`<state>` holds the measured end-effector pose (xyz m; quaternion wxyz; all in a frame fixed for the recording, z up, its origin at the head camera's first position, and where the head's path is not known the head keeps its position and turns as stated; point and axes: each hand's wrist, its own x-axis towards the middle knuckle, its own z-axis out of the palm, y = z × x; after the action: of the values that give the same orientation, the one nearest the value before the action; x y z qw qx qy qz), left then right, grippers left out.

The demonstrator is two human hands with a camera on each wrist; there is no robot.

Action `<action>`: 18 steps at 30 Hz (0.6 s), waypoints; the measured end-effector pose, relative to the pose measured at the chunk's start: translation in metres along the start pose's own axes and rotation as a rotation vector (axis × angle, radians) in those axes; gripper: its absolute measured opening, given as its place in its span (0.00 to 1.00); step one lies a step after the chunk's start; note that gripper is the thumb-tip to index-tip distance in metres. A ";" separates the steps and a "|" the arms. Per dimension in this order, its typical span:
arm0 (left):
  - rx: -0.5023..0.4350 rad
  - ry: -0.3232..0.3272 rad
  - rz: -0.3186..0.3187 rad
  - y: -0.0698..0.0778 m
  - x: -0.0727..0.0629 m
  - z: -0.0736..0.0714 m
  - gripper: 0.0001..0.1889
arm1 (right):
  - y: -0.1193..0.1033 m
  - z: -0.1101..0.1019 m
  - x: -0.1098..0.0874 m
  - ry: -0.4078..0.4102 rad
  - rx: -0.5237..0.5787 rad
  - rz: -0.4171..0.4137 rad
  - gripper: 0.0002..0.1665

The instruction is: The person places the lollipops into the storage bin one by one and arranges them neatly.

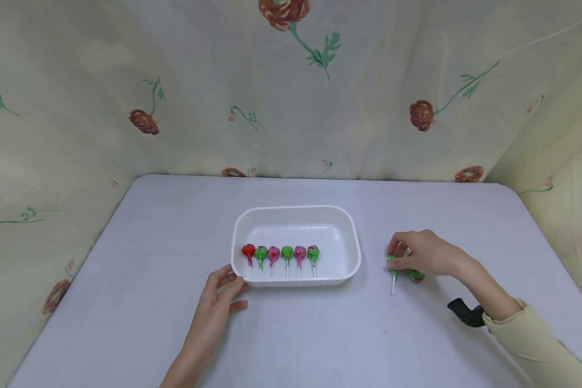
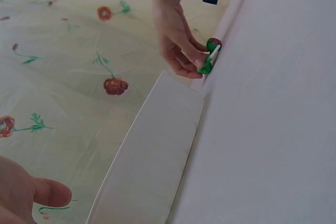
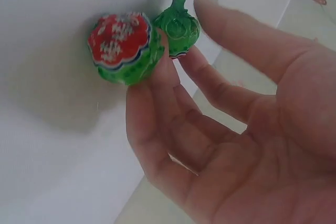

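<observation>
My right hand [image 1: 431,253] curls its thumb and fingers round the head of a green lollipop [image 1: 393,276], whose white stick points toward me. Right beside it, partly under the hand, lies a second green lollipop [image 1: 417,276]; the right wrist view shows the red label on its wrapper [image 3: 119,40]. Straight, relaxed fingers of my left hand [image 1: 215,302] touch the near left corner of a white tray [image 1: 296,282], its thumb [image 2: 52,192] away from the wall. Inside the tray stands a row of several lollipops [image 1: 286,253], red, green and pink, sticks toward me.
The tray's right part shows bare floor [image 1: 337,248]. A black curved piece [image 1: 467,313] hangs at the right wrist by the sleeve [image 1: 528,334]. Behind the white table [image 1: 310,334] and along its sides hangs a flowered curtain [image 1: 359,108].
</observation>
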<state>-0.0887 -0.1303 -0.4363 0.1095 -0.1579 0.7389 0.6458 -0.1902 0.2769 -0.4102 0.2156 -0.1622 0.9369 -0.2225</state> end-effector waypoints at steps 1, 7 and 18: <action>-0.001 0.000 0.002 0.000 0.000 0.000 0.31 | -0.001 0.001 0.000 0.003 -0.002 -0.008 0.15; -0.004 -0.001 0.003 0.000 0.000 0.000 0.31 | -0.004 0.000 0.001 0.016 -0.016 -0.037 0.13; -0.004 0.000 0.000 0.001 0.000 0.000 0.32 | -0.014 -0.016 -0.004 0.084 0.014 -0.026 0.18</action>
<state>-0.0887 -0.1302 -0.4355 0.1092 -0.1583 0.7378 0.6471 -0.1908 0.2718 -0.3892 0.1743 -0.1634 0.9414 -0.2382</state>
